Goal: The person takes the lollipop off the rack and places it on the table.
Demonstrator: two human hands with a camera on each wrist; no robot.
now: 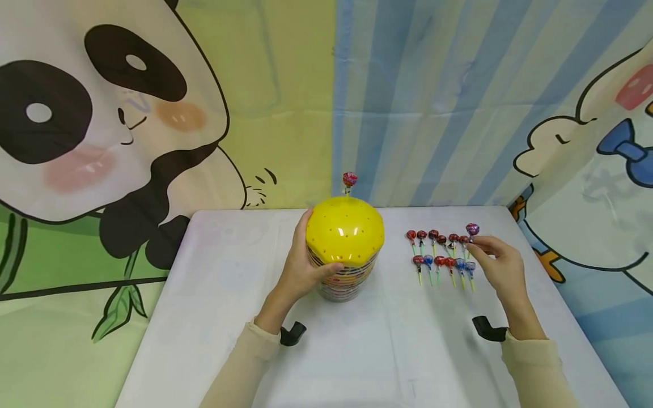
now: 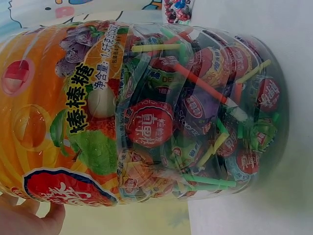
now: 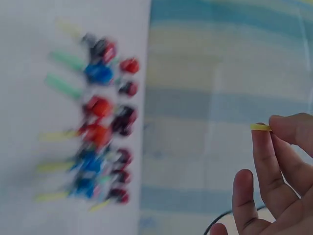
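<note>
A clear candy jar [image 2: 205, 112] with a yellow lid [image 1: 347, 229] stands upright on the table, full of wrapped lollipops. Small holes dot the lid, and one red-wrapped lollipop [image 1: 349, 180] sticks up at its far side. My left hand [image 1: 301, 263] grips the jar just below the lid, thumb across the front. To the right, my right hand [image 1: 497, 266] pinches a purple-wrapped lollipop [image 1: 472, 229] by its stick above the table. Only the yellow stick [image 3: 260, 127] shows in the right wrist view. Two rows of lollipops [image 1: 439, 260] lie beside this hand.
The white-covered table [image 1: 372, 362] ends at a printed cloth backdrop [image 1: 285, 113] behind the jar. Black wrist mounts [image 1: 490, 328] jut inward from both sleeves.
</note>
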